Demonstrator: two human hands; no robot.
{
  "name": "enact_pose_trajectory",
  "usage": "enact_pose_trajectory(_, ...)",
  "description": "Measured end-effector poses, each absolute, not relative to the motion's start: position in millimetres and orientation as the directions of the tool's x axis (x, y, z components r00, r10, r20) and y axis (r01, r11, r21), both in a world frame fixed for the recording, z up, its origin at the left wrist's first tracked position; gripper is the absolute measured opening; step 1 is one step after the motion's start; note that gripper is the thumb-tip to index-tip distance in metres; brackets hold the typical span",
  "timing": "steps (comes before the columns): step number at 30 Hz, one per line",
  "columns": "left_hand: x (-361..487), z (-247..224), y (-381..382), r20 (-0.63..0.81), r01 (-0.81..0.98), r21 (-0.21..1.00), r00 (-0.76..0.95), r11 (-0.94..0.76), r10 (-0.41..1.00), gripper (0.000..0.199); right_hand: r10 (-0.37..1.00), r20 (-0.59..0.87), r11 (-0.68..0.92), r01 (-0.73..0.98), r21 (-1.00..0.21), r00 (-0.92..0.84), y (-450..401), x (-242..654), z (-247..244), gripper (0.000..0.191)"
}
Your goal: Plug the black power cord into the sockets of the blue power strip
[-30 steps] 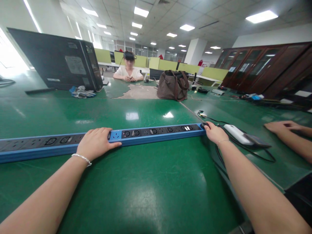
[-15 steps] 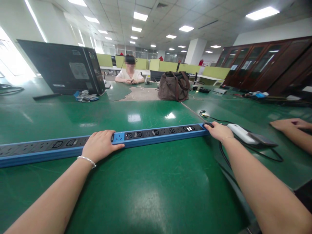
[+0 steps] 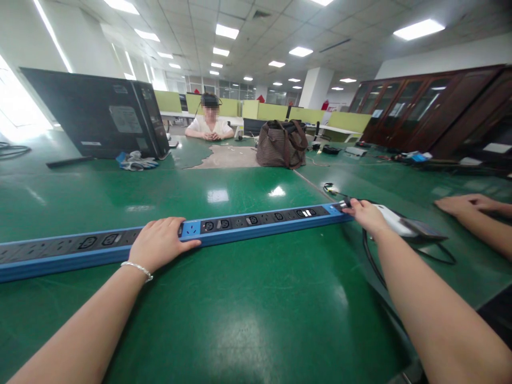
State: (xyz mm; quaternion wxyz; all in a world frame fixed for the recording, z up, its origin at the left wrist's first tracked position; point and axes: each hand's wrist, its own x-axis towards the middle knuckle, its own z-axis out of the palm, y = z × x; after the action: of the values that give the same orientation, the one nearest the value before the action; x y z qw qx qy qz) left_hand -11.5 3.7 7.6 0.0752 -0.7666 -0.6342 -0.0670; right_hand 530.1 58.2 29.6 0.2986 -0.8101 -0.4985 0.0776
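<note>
A long blue and black power strip [image 3: 256,231] lies across the green table, running out of view at the left. My left hand [image 3: 158,242] is wrapped over it near its middle, thumb along the front side beside a blue socket [image 3: 192,230]. At the strip's right end, my right hand [image 3: 367,216] pinches a black plug [image 3: 347,203]. Metal-looking prongs show at the plug's left side, over the last socket. Whether the prong tips still touch the socket I cannot tell. A black cable [image 3: 370,256] runs below my right hand.
A white adapter-like block [image 3: 394,218] and a dark flat device [image 3: 424,228] lie right of my hand. Another person's hands [image 3: 460,205] rest at the right. Farther back are a computer case [image 3: 108,117], gloves [image 3: 137,161], a brown bag [image 3: 280,144] and a seated person [image 3: 209,125].
My right hand has shifted right, drawing the plug away from the end socket so its prongs now show. My left hand keeps its hold. The view has turned slightly.
</note>
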Motion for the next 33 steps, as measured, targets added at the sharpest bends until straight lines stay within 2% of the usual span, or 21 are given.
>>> enact_pose_trajectory(5, -12, 7, 4, 0.204, 0.982, -0.007, 0.188, -0.191, 0.961, 0.082, 0.839, 0.125, -0.293, 0.635, -0.715, 0.529, 55, 526, 32, 0.036)
enact_pose_trajectory(7, -11, 8, 4, 0.205, 0.982, -0.005, 0.188, -0.191, 0.961, 0.084, 0.828, 0.135, -0.290, 0.620, -0.729, 0.545, 52, 524, 36, 0.038)
enact_pose_trajectory(9, -11, 8, 4, 0.206, 0.982, -0.001, 0.186, -0.190, 0.961, 0.085, 0.801, 0.211, -0.318, 0.696, -0.643, 0.560, 49, 524, 41, 0.039)
enact_pose_trajectory(12, -11, 8, 4, 0.206, 0.982, 0.008, 0.183, -0.189, 0.961, 0.083, 0.785, 0.334, -0.369, 0.827, -0.425, 0.522, 46, 521, 48, 0.040)
enact_pose_trajectory(14, -12, 8, 4, 0.205, 0.982, 0.006, 0.185, -0.190, 0.961, 0.082, 0.824, 0.328, -0.349, 0.870, -0.349, 0.462, 47, 516, 50, 0.041)
enact_pose_trajectory(18, -13, 7, 5, 0.204, 0.981, -0.002, 0.191, -0.195, 0.960, 0.083, 0.916, 0.201, -0.279, 0.912, -0.301, 0.347, 54, 500, 45, 0.042)
enact_pose_trajectory(23, -12, 7, 4, 0.206, 0.980, -0.013, 0.197, -0.199, 0.959, 0.083, 0.931, 0.229, -0.226, 0.940, -0.257, 0.286, 58, 486, 36, 0.041)
enact_pose_trajectory(27, -12, 8, 4, 0.206, 0.983, -0.003, 0.182, -0.185, 0.962, 0.083, 0.939, 0.212, -0.237, 0.956, -0.171, 0.271, 56, 479, 37, 0.041)
enact_pose_trajectory(33, -11, 8, 4, 0.206, 0.983, -0.002, 0.178, -0.182, 0.962, 0.081, 0.944, 0.177, -0.261, 0.957, -0.124, 0.280, 58, 474, 39, 0.042)
